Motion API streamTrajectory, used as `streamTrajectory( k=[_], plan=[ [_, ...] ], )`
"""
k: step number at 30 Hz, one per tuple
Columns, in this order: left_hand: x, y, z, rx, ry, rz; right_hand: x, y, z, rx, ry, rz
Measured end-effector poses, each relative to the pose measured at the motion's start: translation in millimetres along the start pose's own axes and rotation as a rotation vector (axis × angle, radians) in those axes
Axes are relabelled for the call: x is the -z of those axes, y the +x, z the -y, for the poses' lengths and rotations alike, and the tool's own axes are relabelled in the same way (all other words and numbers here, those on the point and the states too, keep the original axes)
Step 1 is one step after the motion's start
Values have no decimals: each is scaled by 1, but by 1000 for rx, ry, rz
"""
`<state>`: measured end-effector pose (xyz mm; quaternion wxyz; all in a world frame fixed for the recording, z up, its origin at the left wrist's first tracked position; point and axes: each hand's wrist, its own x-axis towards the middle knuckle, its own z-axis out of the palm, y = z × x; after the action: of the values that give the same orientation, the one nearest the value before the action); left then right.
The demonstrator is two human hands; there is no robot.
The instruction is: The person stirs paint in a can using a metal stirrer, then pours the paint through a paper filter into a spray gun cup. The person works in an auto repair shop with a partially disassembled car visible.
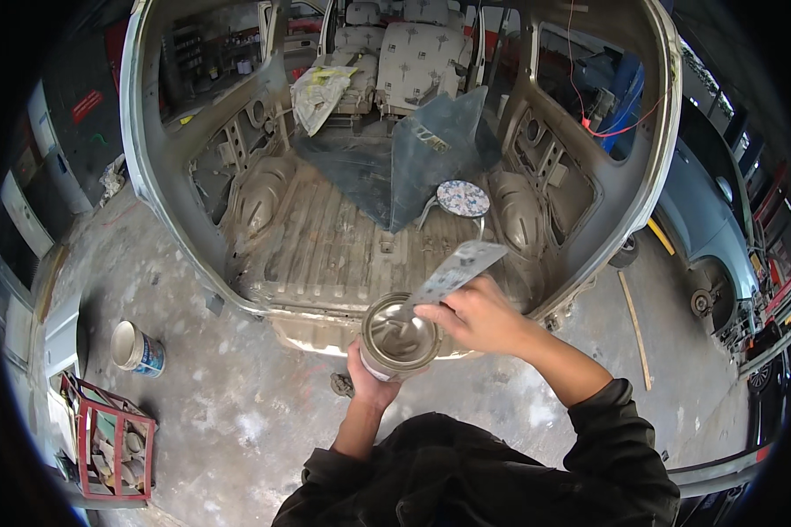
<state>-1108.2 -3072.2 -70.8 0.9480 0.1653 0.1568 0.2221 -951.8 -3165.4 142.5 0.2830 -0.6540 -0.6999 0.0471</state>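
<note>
At near centre, before the van (325, 263), the left hand (373, 384) is cupping the open can (402, 365), the right hand (479, 314) is pinching the grey scraper (457, 269) at its mouth; level can, slow strokes should be limiting spills.

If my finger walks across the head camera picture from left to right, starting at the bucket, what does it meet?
Bucket → can → wood strip → blue car.
</note>
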Motion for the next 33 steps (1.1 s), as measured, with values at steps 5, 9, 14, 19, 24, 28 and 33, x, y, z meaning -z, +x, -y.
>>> streamTrajectory(
  k=[5, 9, 14, 19, 24, 28, 33],
  plan=[
    [-14, -10, -8, -41, 42, 3, 6, -8, 13, 43, 167, 110],
    [-16, -9, -8, -34, 41, 9, -13, 5, 14, 115, 208, 19],
    [-13, -10, -13, -30, -12, 7, 5, 6, 12, 93, -56, -33],
    [-9, -12, -17, -83, -41, -9, 3, 0, 28, 35, 252, 132],
    [0, -15, -24, -77, -48, -75, -26, 21, 26, 117, 132, -62],
    [3, -28, -37, -131, -35, 30, -16, 28, 31, 140, -18, -43],
    [15, -45, -57, -163, -100, -28, -36, 40, 61, 79, 315, 151]
  ],
)
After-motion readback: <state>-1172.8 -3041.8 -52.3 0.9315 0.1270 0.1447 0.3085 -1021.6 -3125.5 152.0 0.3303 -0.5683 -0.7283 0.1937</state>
